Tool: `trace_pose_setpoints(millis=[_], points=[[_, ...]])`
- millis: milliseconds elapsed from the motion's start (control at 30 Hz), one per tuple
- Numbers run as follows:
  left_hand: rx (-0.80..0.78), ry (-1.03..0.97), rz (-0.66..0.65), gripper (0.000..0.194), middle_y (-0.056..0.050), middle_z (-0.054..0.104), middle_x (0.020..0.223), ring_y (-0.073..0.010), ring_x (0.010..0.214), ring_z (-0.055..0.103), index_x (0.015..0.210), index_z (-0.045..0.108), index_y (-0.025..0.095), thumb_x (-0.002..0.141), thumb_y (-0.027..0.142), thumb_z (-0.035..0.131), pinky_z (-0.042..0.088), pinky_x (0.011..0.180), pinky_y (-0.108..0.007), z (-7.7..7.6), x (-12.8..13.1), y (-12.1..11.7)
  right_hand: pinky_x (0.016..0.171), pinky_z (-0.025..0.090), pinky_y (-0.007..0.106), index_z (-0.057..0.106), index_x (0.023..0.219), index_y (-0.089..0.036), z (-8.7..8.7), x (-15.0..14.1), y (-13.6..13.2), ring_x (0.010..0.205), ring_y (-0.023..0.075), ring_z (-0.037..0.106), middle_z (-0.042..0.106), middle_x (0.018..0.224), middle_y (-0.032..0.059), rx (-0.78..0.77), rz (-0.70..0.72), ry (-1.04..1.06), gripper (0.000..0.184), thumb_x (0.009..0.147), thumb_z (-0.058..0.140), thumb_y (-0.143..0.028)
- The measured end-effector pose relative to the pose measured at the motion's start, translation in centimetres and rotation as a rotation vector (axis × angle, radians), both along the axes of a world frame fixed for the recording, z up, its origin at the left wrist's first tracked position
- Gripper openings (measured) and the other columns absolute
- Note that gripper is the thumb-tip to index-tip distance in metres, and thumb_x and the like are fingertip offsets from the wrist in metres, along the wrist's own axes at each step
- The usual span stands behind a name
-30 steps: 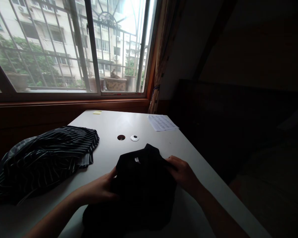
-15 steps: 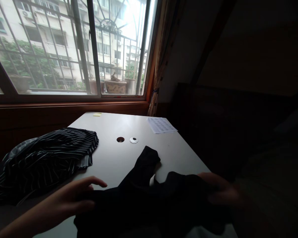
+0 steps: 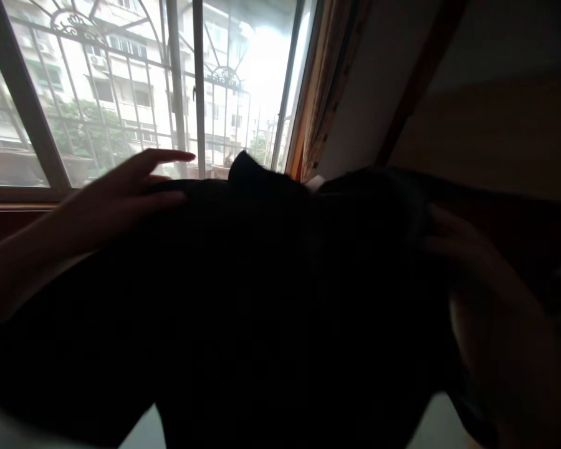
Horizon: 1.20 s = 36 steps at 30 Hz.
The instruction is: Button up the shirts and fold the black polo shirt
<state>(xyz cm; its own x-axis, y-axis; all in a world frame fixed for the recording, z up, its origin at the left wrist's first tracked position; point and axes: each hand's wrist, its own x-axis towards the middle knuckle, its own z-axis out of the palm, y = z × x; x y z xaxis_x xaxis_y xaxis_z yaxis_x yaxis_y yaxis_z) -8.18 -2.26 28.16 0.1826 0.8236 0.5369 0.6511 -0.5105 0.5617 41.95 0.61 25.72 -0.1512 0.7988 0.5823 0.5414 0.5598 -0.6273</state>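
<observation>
A black shirt (image 3: 280, 299) hangs spread out before me, so dark that its details are lost, with its collar (image 3: 252, 171) standing up at the top edge. My left hand (image 3: 144, 184) pinches its upper left part between the thumb and lower fingers, while the index finger points out straight. At the upper right of the cloth is my right hand (image 3: 458, 240), dim and smeared, its fingers closed on the fabric. The shirt covers most of the white table (image 3: 144, 430), which shows only in small patches at the bottom.
Ahead is a barred window (image 3: 131, 93) with a wooden sill. A patterned curtain (image 3: 325, 93) hangs at its right side. The right side of the room is very dark.
From lying bunched on the table, the shirt has been spread sideways and lifted high. My hands have moved apart and up. The view has tilted, and the striped garment and papers are now hidden.
</observation>
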Motion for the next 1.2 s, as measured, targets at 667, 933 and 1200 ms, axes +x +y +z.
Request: trace_pose_setpoints(millis=[667,933,1200], points=[[-0.123,0.565,-0.616,0.056,-0.006,0.06,0.118,-0.0241,0.108,0.053,0.124,0.058,0.03,0.073,0.005,0.063,0.049,0.094,-0.037,-23.1,6.0,-0.6,0.078,0.052,0.029,0.066,0.112,-0.024,-22.3,-6.5,-1.2,0.087,0.0158,0.062,0.06,0.116,0.0051,-0.468,0.322,-0.421,0.033,0.08,0.067,-0.021],[-0.098,0.487,-0.609,0.044,-0.008,0.063,0.107,-0.0242,0.098,0.057,0.124,0.056,0.026,0.082,0.011,0.059,0.05,0.091,-0.038,-27.1,9.1,-3.1,0.085,0.051,0.028,0.045,0.142,-0.034,-24.5,-11.6,-4.8,0.095,0.0157,0.063,0.057,0.13,0.0036,-0.372,0.447,-0.502,0.073,0.076,0.057,-0.007],[-0.139,0.307,-0.538,0.025,-0.006,0.065,0.092,-0.0166,0.081,0.06,0.098,0.065,0.022,0.096,0.015,0.041,0.048,0.071,-0.025,-28.4,6.1,-1.2,0.066,0.043,0.024,0.063,0.095,-0.022,-24.5,-11.7,-3.2,0.074,0.0137,0.058,0.058,0.092,0.0016,-0.229,0.407,-0.5,0.032,0.074,0.048,-0.002]])
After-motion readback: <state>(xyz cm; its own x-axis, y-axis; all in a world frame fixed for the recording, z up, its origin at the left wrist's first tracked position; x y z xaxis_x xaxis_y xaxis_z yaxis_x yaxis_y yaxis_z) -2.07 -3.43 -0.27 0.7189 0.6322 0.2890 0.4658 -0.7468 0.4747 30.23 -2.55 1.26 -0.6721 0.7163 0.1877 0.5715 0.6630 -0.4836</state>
